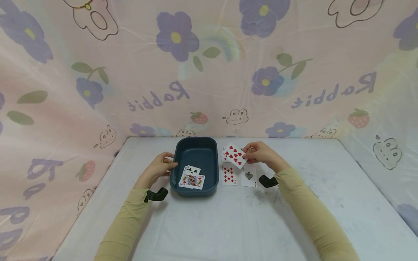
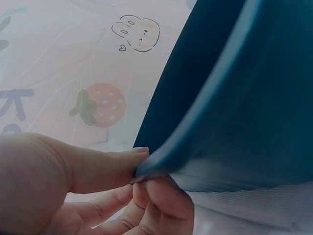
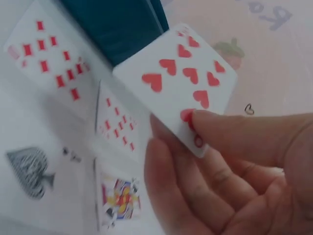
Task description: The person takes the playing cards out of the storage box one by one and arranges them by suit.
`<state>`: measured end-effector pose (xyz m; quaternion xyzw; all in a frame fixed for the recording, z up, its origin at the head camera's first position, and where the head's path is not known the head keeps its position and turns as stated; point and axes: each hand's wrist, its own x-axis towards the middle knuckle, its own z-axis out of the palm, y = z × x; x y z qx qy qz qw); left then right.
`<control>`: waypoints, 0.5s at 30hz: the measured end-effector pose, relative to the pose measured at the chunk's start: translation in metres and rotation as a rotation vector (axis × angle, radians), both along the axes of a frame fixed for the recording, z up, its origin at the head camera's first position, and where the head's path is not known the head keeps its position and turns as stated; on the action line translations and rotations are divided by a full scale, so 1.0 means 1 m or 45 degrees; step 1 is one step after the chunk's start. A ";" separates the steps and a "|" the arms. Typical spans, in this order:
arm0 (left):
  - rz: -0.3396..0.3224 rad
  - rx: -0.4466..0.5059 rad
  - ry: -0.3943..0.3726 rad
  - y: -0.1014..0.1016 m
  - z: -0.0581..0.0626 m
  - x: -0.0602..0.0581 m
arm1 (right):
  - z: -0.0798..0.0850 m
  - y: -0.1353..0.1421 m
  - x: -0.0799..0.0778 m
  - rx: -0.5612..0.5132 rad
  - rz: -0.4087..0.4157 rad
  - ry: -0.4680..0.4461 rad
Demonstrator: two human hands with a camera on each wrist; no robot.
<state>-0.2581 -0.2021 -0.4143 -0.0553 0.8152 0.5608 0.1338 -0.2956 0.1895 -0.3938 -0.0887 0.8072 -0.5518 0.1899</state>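
Observation:
My left hand (image 1: 160, 166) pinches the left rim of a dark blue rectangular tray (image 1: 214, 159); in the left wrist view the thumb lies on the inner side of the rim (image 2: 215, 88) and fingers are on the outer side. A red-and-yellow face card (image 1: 193, 181) lies in the tray's near end, overlapping a clubs card (image 1: 192, 169). Right of the tray, my right hand (image 1: 261, 154) pinches a hearts playing card (image 3: 183, 78) between thumb and fingers, tilted above the table. Below it lie a diamonds card (image 1: 229, 175) and the ace of spades (image 1: 249, 176).
Beneath the held card, the right wrist view shows a second diamonds card (image 3: 117, 122) and a face card (image 3: 117, 198) on the white table (image 1: 202, 228). Black wrist mounts (image 1: 156, 195) sit at both sleeves. A patterned curtain (image 1: 215, 72) rises behind the table.

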 end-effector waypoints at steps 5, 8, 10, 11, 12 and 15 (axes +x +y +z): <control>-0.007 0.003 0.005 -0.001 0.002 0.002 | -0.008 0.015 0.006 -0.030 0.003 -0.042; -0.005 0.005 0.006 -0.001 0.003 0.001 | -0.013 0.025 0.009 -0.027 0.003 -0.046; 0.002 0.004 0.004 0.000 0.003 0.001 | -0.015 0.034 0.013 -0.038 -0.005 -0.056; -0.002 0.003 0.006 0.000 0.002 0.001 | -0.016 0.038 0.016 -0.051 -0.010 -0.059; -0.002 0.004 0.006 0.000 0.002 0.001 | -0.018 0.042 0.018 -0.061 -0.014 -0.062; -0.008 0.007 0.012 0.000 0.001 0.001 | -0.022 0.056 0.026 -0.072 -0.022 -0.033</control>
